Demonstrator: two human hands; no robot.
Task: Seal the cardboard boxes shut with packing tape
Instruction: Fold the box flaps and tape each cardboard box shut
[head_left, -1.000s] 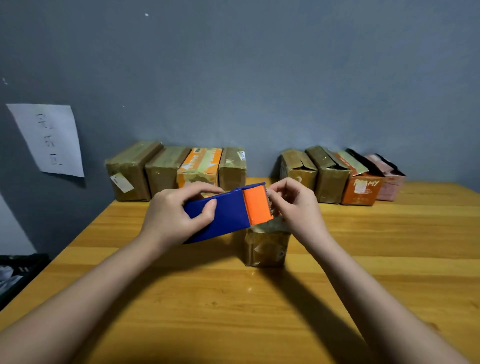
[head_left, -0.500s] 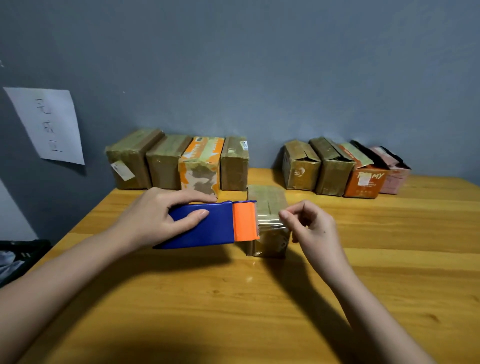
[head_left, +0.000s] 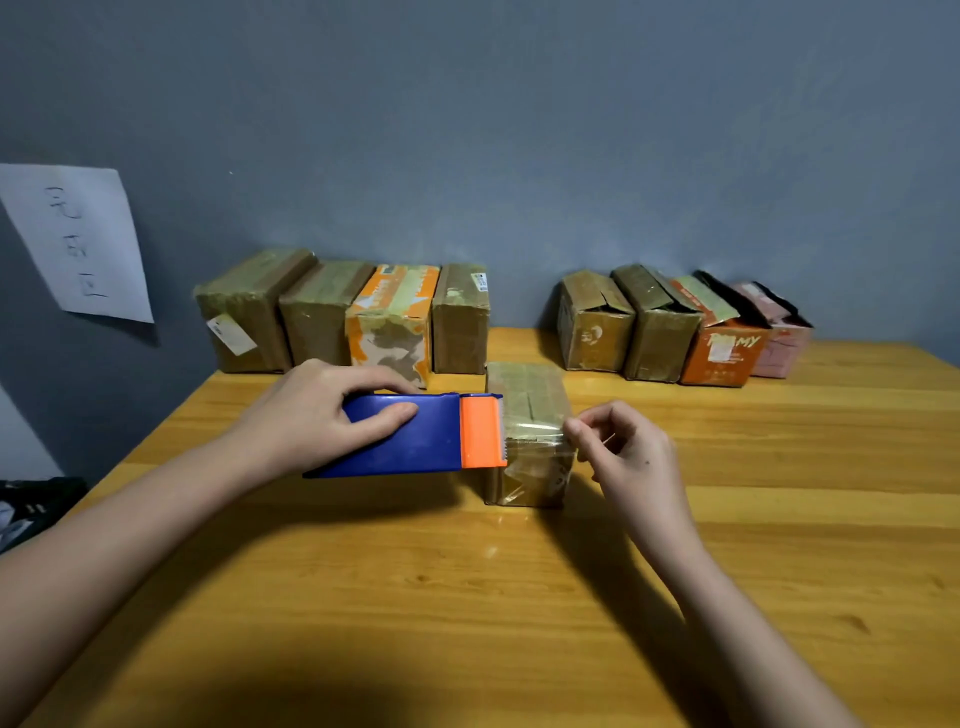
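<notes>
Since a moment ago, almost nothing has moved: both hands sit where they were, and only a little more tape is out. One second ago the tape dispenser was up higher and tilted; now I see it lying level.

My left hand (head_left: 311, 415) grips the tape dispenser (head_left: 410, 435). Its thumb lies flat on the blue side that faces me, and the other fingers curl over the top edge. The orange end of the dispenser points away from those fingers, toward my other hand.

My right hand (head_left: 623, 457) pinches the loose end of the clear tape (head_left: 535, 431) between the thumb and the first finger. The other fingers of that hand are curled in loosely and hold nothing. The tape runs flat from the orange end to that pinch.

Right under the tape, between my two hands, stands the small cardboard box (head_left: 524, 400). Its near top edge is just below the pinching fingertips. I cannot tell if the tape is touching the box top or floating just over it. The dispenser's orange end sits just beside the box's left edge.

Past my fingers, by the grey wall (head_left: 519, 130), four taped boxes (head_left: 337, 317) stand in a row beyond my left hand. Four more boxes (head_left: 675, 327) with flaps up stand beyond my right hand. All of it rests on the wooden table (head_left: 467, 597). A paper sign (head_left: 78, 239) hangs on the wall far off to the left.
</notes>
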